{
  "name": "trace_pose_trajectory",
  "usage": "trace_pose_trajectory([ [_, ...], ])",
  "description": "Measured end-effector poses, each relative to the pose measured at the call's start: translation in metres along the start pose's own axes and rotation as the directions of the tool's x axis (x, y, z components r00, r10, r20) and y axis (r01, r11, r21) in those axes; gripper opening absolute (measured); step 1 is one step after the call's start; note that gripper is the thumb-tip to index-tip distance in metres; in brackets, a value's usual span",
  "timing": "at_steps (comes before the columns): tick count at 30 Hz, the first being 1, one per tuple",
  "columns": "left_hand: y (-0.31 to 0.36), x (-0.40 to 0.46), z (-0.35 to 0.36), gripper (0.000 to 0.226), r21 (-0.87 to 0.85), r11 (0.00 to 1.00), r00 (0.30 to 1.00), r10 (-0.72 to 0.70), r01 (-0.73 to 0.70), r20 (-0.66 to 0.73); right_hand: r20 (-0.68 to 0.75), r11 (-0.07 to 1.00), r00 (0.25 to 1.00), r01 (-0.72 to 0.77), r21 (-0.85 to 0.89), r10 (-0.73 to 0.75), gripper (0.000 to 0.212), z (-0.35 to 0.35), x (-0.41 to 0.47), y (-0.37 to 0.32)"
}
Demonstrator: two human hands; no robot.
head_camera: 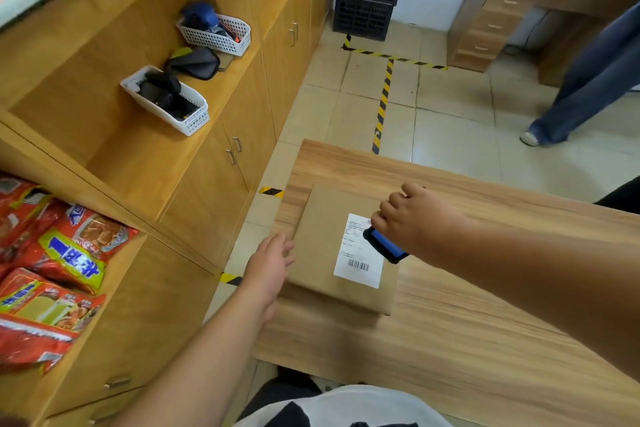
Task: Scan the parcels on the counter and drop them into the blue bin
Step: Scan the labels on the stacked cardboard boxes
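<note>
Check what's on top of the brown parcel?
On the brown parcel: a white shipping label with a barcode. The right hand holds a blue scanner over it, covering part of the label. Left hand touches the parcel's edge.

Matt brown paper parcel [322,246] with smooth white label [356,253] on wood-grain counter [450,322]

The parcel [332,246] is plain brown with a white label [358,253] printed with a black barcode. The scanner [384,245] is blue and black. The table [485,288] shows light wood grain. Yellow-and-black striped tape [382,104] crosses the beige floor tiles [450,135]. The snack packets [52,263] are red, yellow and blue; the baskets [166,100] are white.
</note>
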State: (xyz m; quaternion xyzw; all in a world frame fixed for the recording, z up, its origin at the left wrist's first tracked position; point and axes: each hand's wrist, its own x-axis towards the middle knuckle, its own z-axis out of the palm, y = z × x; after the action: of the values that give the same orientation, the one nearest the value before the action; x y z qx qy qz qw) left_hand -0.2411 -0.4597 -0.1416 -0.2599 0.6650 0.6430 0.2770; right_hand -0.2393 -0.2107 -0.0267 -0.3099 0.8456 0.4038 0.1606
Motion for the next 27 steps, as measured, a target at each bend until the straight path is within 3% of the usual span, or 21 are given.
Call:
trace_pose_trajectory([
  [4,0.003,0.006,-0.005,0.046,-0.003,1.0,1.0,0.008,-0.008,0.015,-0.036,0.993,0.999,0.034,-0.11,-0.039,0.039,-0.006,0.008,-0.002],
  [10,0.011,0.011,-0.003,0.043,-0.02,1.0,1.0,0.008,-0.007,0.024,0.001,0.99,0.999,0.053,-0.132,-0.054,0.033,-0.002,0.014,-0.005],
  [20,0.017,0.015,0.002,0.039,-0.003,1.0,1.0,0.014,-0.014,0.019,0.05,0.997,0.999,0.024,-0.073,-0.02,0.041,0.0,0.014,-0.002],
  [27,0.015,0.023,0.005,0.042,0.029,0.999,1.0,-0.018,0.017,0.021,0.136,0.993,0.988,-0.08,0.091,0.068,0.051,0.019,0.013,-0.005],
])
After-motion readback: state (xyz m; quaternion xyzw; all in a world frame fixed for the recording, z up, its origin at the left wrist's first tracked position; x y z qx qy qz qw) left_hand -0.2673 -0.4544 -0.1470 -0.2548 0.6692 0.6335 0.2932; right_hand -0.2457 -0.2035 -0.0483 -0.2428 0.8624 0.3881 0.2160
